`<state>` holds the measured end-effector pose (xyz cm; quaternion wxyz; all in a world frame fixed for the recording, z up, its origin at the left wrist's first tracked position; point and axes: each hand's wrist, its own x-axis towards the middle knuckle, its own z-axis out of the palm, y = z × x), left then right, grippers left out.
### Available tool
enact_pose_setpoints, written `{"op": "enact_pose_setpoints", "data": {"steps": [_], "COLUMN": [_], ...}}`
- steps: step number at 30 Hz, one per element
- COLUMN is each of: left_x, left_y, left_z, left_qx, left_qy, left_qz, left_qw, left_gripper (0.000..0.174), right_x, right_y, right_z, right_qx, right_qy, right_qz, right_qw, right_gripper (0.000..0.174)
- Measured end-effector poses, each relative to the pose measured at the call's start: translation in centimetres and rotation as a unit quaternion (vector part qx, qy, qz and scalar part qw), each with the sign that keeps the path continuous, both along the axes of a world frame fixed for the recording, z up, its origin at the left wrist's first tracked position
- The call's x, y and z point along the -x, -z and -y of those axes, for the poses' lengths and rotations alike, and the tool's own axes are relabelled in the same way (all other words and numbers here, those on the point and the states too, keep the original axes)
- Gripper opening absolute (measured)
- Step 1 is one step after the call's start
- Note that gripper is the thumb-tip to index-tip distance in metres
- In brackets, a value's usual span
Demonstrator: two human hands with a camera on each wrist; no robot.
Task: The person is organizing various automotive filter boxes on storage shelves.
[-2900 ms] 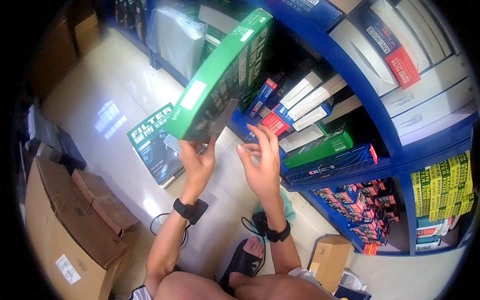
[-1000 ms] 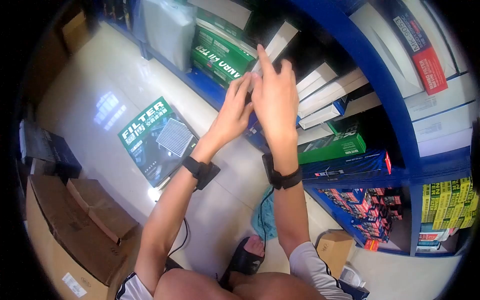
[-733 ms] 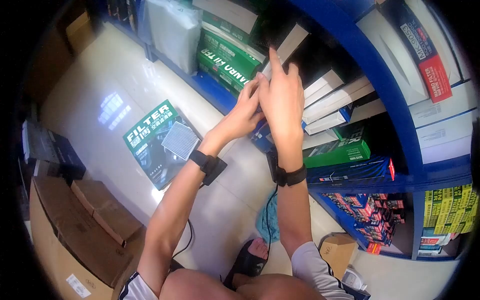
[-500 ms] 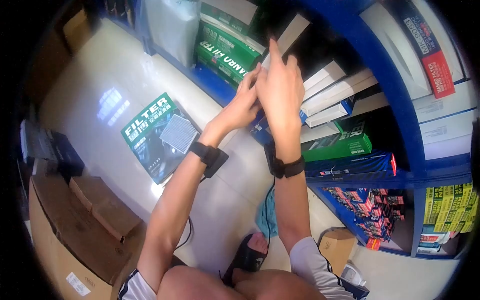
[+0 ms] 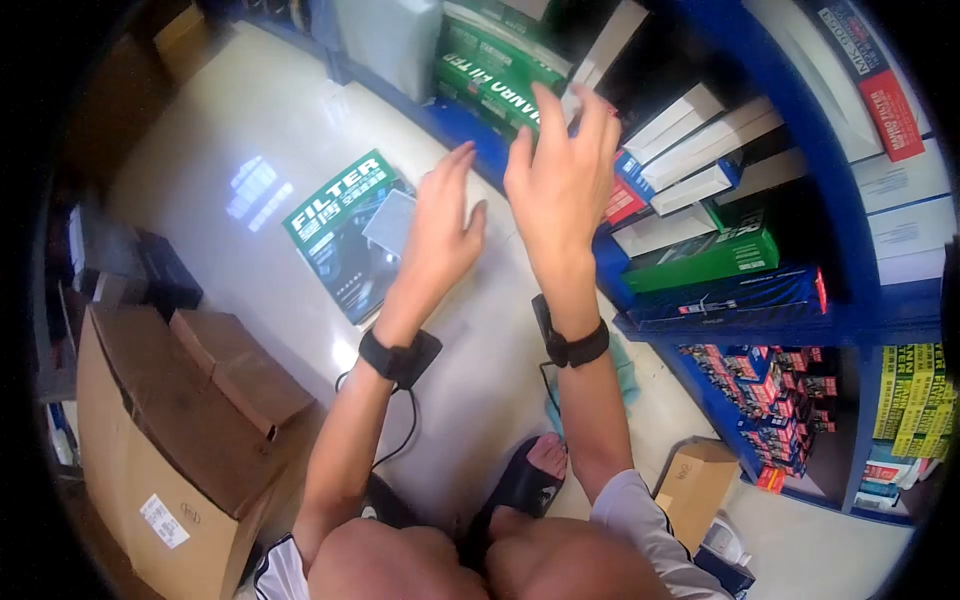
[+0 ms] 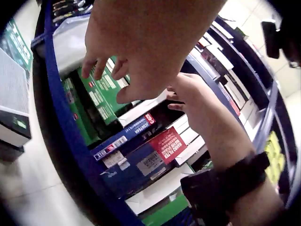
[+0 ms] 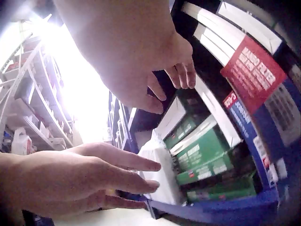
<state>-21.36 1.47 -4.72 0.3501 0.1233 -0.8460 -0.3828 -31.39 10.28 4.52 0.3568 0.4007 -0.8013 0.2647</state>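
Note:
My left hand (image 5: 438, 228) is held above the floor in front of the shelf, fingers loosely extended and nothing in its grasp. To its right, my right hand (image 5: 562, 190) hovers at the shelf opening with its fingers spread and bent a little, holding nothing. Beyond its fingertips stands a slim white-edged box (image 5: 612, 45). Green filter boxes (image 5: 500, 75) lie stacked deeper in the shelf. In the left wrist view, a narrow blue box (image 6: 127, 136) sits beside a blue box with a red panel (image 6: 150, 157). A green-topped filter box (image 5: 345, 235) lies flat on the floor, partly behind the left hand.
The blue shelf frame (image 5: 850, 200) curves along the right, with small red-and-blue boxes (image 5: 770, 400) and yellow packs (image 5: 912, 400) lower down. Large cardboard boxes (image 5: 200, 420) stand at left. A small carton (image 5: 697, 492) and a teal cloth (image 5: 620, 370) are on the floor.
The large green box that my left hand held earlier is no longer in it. My hands, together at the slim box half a second ago, have come apart, the left drawing back toward me.

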Motion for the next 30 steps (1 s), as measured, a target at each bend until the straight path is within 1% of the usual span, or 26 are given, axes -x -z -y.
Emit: {"op": "enact_pose_setpoints", "data": {"steps": [1,2,3,4,5,6,7,8,9,10,11,12,13,14,15,17,18,20,23,24,26,30], "left_x": [-2.0,-4.1,-5.9,-7.7,-9.3,-10.9,-12.4,-13.7,-14.9,-16.0,-16.9,-17.6,-18.1,-18.4,-18.7,-19.1,-19.3,-19.6,-19.9,-19.8,-19.6,-19.4], "left_y": [0.5,1.0,1.4,2.0,2.8,4.2,5.3,6.3,7.4,8.5,9.4,10.0,11.0,12.8,13.4,14.6,14.8,15.1,17.8,17.5,16.7,13.9], "left_z": [0.1,0.1,0.0,-0.2,-0.3,-0.4,-0.6,-0.7,-0.8,-0.7,-0.6,-0.5,-0.4,-0.4,-0.2,0.4,0.4,0.6,1.6,1.6,1.4,0.7], "left_qx": [0.009,-0.006,-0.004,0.022,0.049,0.031,0.033,-0.007,-0.047,-0.021,-0.022,-0.128,-0.233,-0.253,-0.253,-0.305,-0.306,-0.298,-0.285,-0.286,-0.376,-0.406], "left_qy": [-0.059,-0.094,-0.101,-0.181,-0.262,-0.295,-0.302,-0.335,-0.367,-0.380,-0.385,-0.350,-0.311,-0.306,-0.311,-0.275,-0.278,-0.267,-0.271,-0.272,-0.268,-0.278], "left_qz": [0.022,0.044,0.049,0.073,0.094,0.115,0.118,0.136,0.154,0.204,0.205,0.194,0.179,0.143,0.143,0.143,0.142,0.121,0.150,0.148,0.100,0.097], "left_qw": [0.998,0.995,0.994,0.981,0.959,0.948,0.946,0.932,0.916,0.902,0.900,0.907,0.904,0.907,0.905,0.901,0.899,0.909,0.907,0.907,0.881,0.865], "left_gripper": [0.064,0.060,0.060,0.061,0.062,0.059,0.059,0.060,0.061,0.066,0.066,0.068,0.070,0.064,0.064,0.055,0.055,0.045,0.045,0.045,0.041,0.042], "right_x": [-0.9,-1.7,-2.4,-3.1,-3.5,-3.9,-4.3,-4.7,-5.1,-5.3,-5.4,-5.4,-5.6,-5.8,-6.1,-6.4,-6.3,-6.2,-6.8,-6.9,-7.2,-7.0], "right_y": [1.1,2.6,4.1,5.9,7.9,10.2,12.3,14.0,15.5,17.0,18.4,19.9,20.2,20.5,20.4,19.9,20.3,21.1,20.1,19.8,20.4,22.4], "right_z": [-0.1,-0.1,0.0,0.0,0.1,0.1,-0.1,-0.2,-0.4,-0.5,-0.6,-0.7,-0.5,-0.5,-0.5,-0.2,-0.1,-0.2,-0.3,-0.6,-1.2,-2.2], "right_qx": [0.000,-0.002,-0.002,-0.010,-0.007,-0.029,-0.054,-0.055,-0.080,-0.105,-0.107,-0.106,-0.105,-0.098,-0.101,-0.094,-0.092,-0.089,-0.090,-0.093,-0.075,-0.017], "right_qy": [-0.003,-0.052,-0.103,-0.118,-0.127,-0.126,-0.122,-0.129,-0.099,-0.068,-0.073,-0.076,-0.079,-0.088,-0.092,-0.076,-0.076,-0.081,-0.073,-0.061,-0.072,-0.082], "right_qz": [0.008,0.081,0.151,0.194,0.195,0.275,0.354,0.355,0.367,0.377,0.378,0.395,0.411,0.411,0.412,0.454,0.408,0.417,0.439,0.453,0.459,0.489], "right_qw": [1.000,0.995,0.983,0.974,0.972,0.953,0.926,0.924,0.922,0.918,0.917,0.910,0.902,0.902,0.901,0.883,0.905,0.901,0.891,0.884,0.882,0.868], "right_gripper": [0.041,0.041,0.041,0.041,0.041,0.043,0.045,0.045,0.047,0.049,0.049,0.049,0.049,0.046,0.046,0.044,0.042,0.040,0.036,0.034,0.031,0.026]}}
